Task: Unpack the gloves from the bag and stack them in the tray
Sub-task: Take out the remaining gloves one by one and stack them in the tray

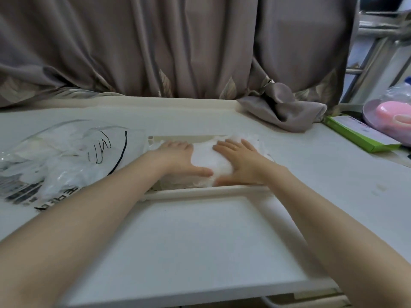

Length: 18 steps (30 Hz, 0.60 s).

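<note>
Grey-brown curtains (178,45) hang across the whole back of the head view, their hems bunched on the far edge of a pale worktop (322,165), with one fold of cloth spilling onto it at the right rear. On the worktop, centre, sits a shallow cream tray (200,191), its near rim running left to right just in front of the hands and its far wall showing behind them. Inside the tray lies a soft white heap of thin gloves (209,161), filling the space between the two rims. Both hands rest on that heap with fingers straight and spread. The left hand (178,156) lies flat on the left part of the pile, thumb stretched toward the middle; the right hand (240,161) lies flat on the right part, thumb along the near edge. The thumbs come close but whether they meet cannot be told, and white glove material shows between the palms. Neither hand curls round anything. Left of the tray, touching or just beside its left end, lies a crumpled clear plastic bag (66,156) printed with a black outline of a hand and dark lettering. At the far right edge sits a green flat box (360,135), and beyond it a pink object (393,116) on a pale round dish, partly wrapped in clear plastic.
</note>
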Motion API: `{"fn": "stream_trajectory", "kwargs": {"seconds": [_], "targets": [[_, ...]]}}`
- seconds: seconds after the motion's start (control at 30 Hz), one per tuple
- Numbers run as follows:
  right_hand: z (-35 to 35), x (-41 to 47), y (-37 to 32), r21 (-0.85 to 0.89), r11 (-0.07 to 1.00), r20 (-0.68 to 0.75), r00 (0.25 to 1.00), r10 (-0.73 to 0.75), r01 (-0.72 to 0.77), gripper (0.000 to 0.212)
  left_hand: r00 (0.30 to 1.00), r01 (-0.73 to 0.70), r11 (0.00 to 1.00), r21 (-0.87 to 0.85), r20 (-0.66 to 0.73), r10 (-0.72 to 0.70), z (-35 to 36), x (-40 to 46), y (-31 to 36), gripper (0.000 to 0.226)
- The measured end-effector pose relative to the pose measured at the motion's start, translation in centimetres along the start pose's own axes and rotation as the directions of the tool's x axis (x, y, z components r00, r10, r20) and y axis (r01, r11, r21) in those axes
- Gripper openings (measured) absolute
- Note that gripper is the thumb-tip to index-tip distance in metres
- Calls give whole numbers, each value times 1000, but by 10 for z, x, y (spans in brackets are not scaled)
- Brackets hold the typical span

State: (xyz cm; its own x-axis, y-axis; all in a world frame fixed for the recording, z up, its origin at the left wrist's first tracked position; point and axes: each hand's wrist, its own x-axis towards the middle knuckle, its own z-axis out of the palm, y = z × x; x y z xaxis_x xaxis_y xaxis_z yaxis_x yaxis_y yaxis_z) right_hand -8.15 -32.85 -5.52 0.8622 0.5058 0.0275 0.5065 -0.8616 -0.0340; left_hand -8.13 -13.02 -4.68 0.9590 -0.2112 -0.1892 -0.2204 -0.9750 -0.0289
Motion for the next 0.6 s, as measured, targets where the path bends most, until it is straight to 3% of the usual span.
{"fn": "stream_trajectory", "kwargs": {"seconds": [0.07,0.3,0.4,0.5,0.6], "targets": [[5,-2,11,25,996,5,997,83,-83,107,999,41,999,22,-27,-41,2,-5,-8,117],[-1,-7,13,348,876,133,942,307,-335,119,994,107,964,-244,2,-110,15,-18,-22,117],[-5,-5,1,182,900,82,919,386,-395,130,992,58,993,-106,-107,-69,7,-26,-18,100],[-11,-8,-27,37,968,-75,965,250,-247,119,905,-35,998,-61,-426,6,-3,-46,-20,65],[-26,-7,-69,87,996,-153,987,45,-32,90,828,146,986,-76,-537,-164,3,-61,-42,38]]}}
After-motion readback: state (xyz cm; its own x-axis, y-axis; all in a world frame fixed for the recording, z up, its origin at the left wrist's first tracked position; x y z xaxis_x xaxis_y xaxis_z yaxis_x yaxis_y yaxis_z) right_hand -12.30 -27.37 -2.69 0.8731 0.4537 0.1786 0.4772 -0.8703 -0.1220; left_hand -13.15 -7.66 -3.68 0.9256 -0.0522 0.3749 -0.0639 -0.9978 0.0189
